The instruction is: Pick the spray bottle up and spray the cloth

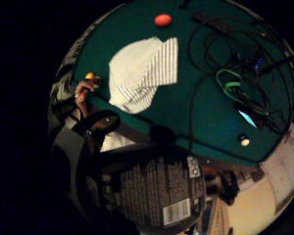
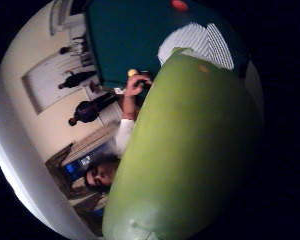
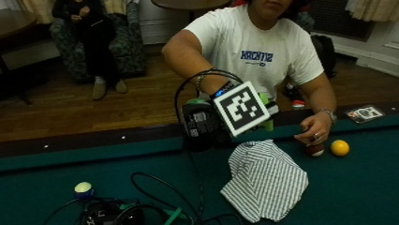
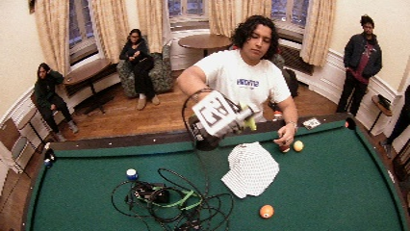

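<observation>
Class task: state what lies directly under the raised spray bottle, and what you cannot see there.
The striped cloth lies on the green felt under the spray bottle in the right hand. The felt beneath the cloth is hidden.

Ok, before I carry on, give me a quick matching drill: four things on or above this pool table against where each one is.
Things:
1 spray bottle
2 striped cloth
3 yellow ball
4 orange ball

Places:
A alone on the felt, on the cloth's far side from the person
B beside the bare hand
C in the gloved right hand, above the table
D flat on the felt

Pairs: 1-C, 2-D, 3-B, 4-A
</observation>
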### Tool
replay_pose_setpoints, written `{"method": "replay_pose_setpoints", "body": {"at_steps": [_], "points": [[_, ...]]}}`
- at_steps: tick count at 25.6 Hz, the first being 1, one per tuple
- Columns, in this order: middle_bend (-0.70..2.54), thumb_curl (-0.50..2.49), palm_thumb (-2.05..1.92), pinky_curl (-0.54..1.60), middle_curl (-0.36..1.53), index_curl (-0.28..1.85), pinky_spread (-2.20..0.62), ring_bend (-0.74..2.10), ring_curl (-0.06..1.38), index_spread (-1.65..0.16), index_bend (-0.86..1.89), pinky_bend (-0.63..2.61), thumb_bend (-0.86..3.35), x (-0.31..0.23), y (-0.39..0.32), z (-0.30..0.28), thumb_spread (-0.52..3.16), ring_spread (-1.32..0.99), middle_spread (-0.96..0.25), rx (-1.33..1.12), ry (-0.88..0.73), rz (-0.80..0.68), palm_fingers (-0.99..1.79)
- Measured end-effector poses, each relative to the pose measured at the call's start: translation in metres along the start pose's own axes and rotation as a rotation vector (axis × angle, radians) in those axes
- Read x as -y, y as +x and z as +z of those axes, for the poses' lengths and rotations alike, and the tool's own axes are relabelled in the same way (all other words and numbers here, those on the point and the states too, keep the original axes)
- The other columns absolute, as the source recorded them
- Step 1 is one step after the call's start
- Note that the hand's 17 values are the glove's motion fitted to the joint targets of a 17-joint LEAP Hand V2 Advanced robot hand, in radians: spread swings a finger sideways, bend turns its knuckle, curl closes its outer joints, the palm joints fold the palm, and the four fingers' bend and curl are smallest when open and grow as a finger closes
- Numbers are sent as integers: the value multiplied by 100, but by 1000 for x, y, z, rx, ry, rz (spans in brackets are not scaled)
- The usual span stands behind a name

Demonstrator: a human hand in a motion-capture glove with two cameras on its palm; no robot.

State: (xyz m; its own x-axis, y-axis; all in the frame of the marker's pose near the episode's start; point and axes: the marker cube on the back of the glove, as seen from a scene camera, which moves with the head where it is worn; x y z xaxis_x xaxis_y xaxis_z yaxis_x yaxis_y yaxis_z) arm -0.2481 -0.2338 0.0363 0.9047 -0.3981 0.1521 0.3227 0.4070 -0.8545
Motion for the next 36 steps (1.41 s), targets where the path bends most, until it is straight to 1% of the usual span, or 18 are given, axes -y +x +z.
{"method": "replay_pose_setpoints", "body": {"at_steps": [6,11,18,25,36], "points": [[74,70,94,39,57,56,-32,80,49,-25,40,48,-2,51,-11,46,46,-20,-18,-60,-155,130,139],[74,72,94,39,57,57,-32,80,49,-25,39,48,-2,80,-12,86,46,-20,-18,-158,-261,216,138],[74,74,94,40,57,58,-33,80,49,-25,38,47,-2,103,-15,126,47,-20,-18,-252,-380,263,138],[74,76,93,40,57,59,-32,80,49,-25,37,46,-3,114,-21,146,47,-21,-18,-257,-425,270,138],[73,79,93,40,57,61,-32,79,49,-25,36,46,-3,108,-22,130,48,-20,-18,-238,-387,252,138]]}}
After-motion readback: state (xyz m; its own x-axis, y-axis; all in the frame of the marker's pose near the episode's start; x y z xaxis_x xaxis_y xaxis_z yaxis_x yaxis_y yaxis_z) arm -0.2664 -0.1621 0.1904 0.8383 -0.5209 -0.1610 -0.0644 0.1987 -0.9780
